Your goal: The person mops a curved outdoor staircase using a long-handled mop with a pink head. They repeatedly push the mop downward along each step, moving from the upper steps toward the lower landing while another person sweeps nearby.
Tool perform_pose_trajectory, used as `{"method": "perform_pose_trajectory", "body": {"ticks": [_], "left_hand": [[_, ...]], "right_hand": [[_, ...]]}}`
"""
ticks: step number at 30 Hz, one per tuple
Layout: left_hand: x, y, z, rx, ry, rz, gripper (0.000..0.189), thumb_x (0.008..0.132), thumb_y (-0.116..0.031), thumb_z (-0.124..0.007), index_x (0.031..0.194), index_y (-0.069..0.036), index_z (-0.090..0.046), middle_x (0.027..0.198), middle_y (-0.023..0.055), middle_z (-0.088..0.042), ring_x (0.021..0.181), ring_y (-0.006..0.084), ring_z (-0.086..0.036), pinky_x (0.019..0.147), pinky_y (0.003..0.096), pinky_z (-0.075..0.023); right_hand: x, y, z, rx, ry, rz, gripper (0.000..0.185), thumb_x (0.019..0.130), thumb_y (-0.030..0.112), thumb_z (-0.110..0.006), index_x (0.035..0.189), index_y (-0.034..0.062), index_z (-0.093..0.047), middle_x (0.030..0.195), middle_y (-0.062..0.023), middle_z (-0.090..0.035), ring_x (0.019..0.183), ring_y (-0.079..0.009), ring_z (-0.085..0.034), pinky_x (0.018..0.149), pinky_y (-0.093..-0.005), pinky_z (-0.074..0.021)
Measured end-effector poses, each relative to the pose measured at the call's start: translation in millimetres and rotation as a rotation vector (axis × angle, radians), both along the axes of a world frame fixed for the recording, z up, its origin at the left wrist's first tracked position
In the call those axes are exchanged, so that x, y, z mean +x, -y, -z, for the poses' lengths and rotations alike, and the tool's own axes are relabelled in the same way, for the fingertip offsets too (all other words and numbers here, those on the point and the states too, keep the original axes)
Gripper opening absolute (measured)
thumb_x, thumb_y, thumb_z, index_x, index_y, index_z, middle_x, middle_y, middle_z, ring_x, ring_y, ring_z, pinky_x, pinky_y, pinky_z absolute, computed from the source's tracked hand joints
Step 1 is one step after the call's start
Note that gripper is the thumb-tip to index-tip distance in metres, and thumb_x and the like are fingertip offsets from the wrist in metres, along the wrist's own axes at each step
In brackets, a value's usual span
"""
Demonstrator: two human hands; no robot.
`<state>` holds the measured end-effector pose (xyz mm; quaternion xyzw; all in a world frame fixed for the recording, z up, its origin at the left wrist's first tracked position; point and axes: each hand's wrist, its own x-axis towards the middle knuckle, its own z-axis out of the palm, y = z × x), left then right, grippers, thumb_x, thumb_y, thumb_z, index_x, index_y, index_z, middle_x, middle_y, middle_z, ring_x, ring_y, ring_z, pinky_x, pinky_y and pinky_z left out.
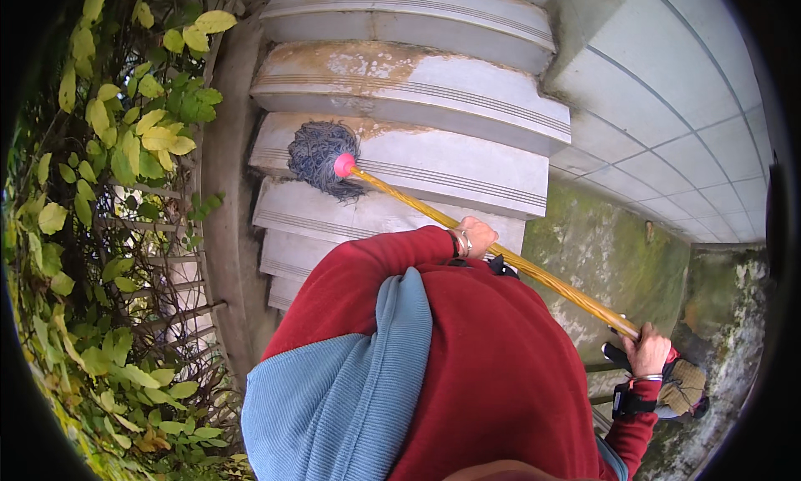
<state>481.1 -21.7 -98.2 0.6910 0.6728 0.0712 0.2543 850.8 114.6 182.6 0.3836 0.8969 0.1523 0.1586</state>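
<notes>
A string mop crosses the view at a slant. Its grey yarn head [323, 159] lies at the left end of a stair tread [450, 155] and hangs over the edge toward the step below. A pink socket [344, 165] joins the yarn to a glossy yellow-brown handle [551, 274]. My left hand [477, 236], with a bangle at its wrist, grips the handle around its middle. Farther along, my right hand [647, 349] is closed around the handle's upper end. Brown stains with whitish foam-like spots [369, 65] mark the tread above the mop.
Leafy vines [144, 137] cover a railing at the left, beside a concrete curb [228, 231]. On the right rise a tiled wall [676, 105] and a mossy green surface [601, 256]. Behind my right hand is a partly hidden tan checked item [683, 384], its kind unclear.
</notes>
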Motion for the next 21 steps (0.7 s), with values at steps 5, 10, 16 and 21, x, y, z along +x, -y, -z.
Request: {"method": "perform_pose_trajectory", "body": {"ticks": [5, 10, 16, 21], "left_hand": [[-64.4, 63.7, 18.0, -0.054, 0.172, -0.084, 0.019, 0.066, -0.016, -0.061, 0.082, -0.008, -0.068, 0.084, 0.0126, -0.067, 0.087, 0.0309, -0.065, 0.076, 0.0427, -0.0504], [-99.9, 107.5, 24.5, 0.089, 0.189, -0.073, 0.011, 0.065, -0.019, -0.061, 0.069, -0.012, -0.068, 0.070, 0.0131, -0.065, 0.074, 0.0332, -0.065, 0.068, 0.0434, -0.0504], [-220.3, 145.0, 41.5, 0.402, 0.129, -0.364, 0.007, 0.063, -0.020, -0.064, 0.067, -0.015, -0.064, 0.068, 0.0096, -0.064, 0.070, 0.0326, -0.063, 0.067, 0.0437, -0.0492], [-311.3, 153.3, 47.8, 0.572, 0.178, -0.574, 0.013, 0.058, -0.013, -0.065, 0.071, -0.012, -0.063, 0.070, 0.0122, -0.063, 0.074, 0.0365, -0.062, 0.066, 0.0443, -0.0491]], "right_hand": [[6.8, 66.0, -5.6, -0.037, -0.023, -0.063, 0.053, 0.070, 0.052, -0.072, 0.067, 0.0063, -0.045, 0.057, -0.0147, -0.052, 0.054, -0.0365, -0.055, 0.051, -0.0460, -0.0411], [-24.2, 141.9, -13.2, -0.076, -0.018, 0.062, 0.049, 0.067, 0.050, -0.074, 0.067, 0.0072, -0.051, 0.054, -0.0139, -0.052, 0.053, -0.0376, -0.055, 0.052, -0.0465, -0.0436], [-177.0, 144.6, -39.1, -0.025, 0.088, -0.170, 0.052, 0.075, 0.052, -0.068, 0.064, 0.0044, -0.050, 0.053, -0.0154, -0.052, 0.049, -0.0352, -0.054, 0.049, -0.0436, -0.0422], [-307.2, 131.7, -65.9, 0.097, 0.053, -0.362, 0.048, 0.074, 0.047, -0.071, 0.062, 0.0045, -0.053, 0.050, -0.0160, -0.052, 0.047, -0.0326, -0.055, 0.048, -0.0417, -0.0435]]}}
